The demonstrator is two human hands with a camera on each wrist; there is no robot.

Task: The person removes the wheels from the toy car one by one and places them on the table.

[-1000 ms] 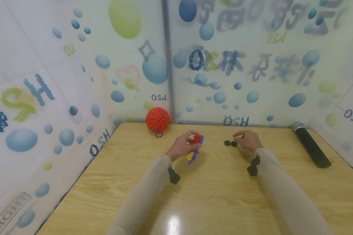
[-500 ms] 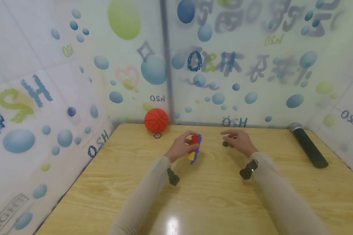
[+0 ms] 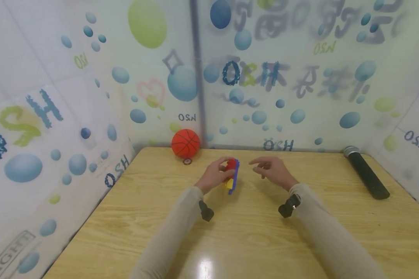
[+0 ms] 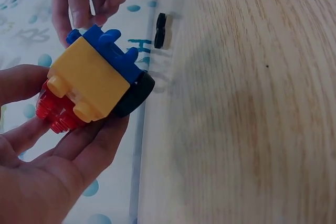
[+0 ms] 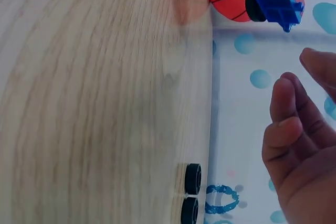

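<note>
A small toy car of building blocks [image 3: 230, 174] is gripped by my left hand [image 3: 212, 176] above the table. It has a yellow block [image 4: 86, 77], a red block [image 4: 55, 108] and a blue base [image 4: 113, 51]. One black wheel [image 4: 137, 94] sits at the base's side. My right hand [image 3: 274, 170] hovers just right of the car, fingers loosely bent and holding nothing. In the right wrist view, two loose black wheels [image 5: 192, 179] stand out on the table; the right hand hides them in the head view.
A red toy basketball [image 3: 185, 143] rests at the back left, with a small round disc [image 3: 187, 161] in front of it. A black microphone [image 3: 366, 174] lies at the far right. Patterned walls [image 3: 244, 128] border the wooden table [image 3: 237, 232].
My right hand has moved left from beside the loose wheels towards the car. The left hand has turned the car slightly, so its blue base stands more upright.
</note>
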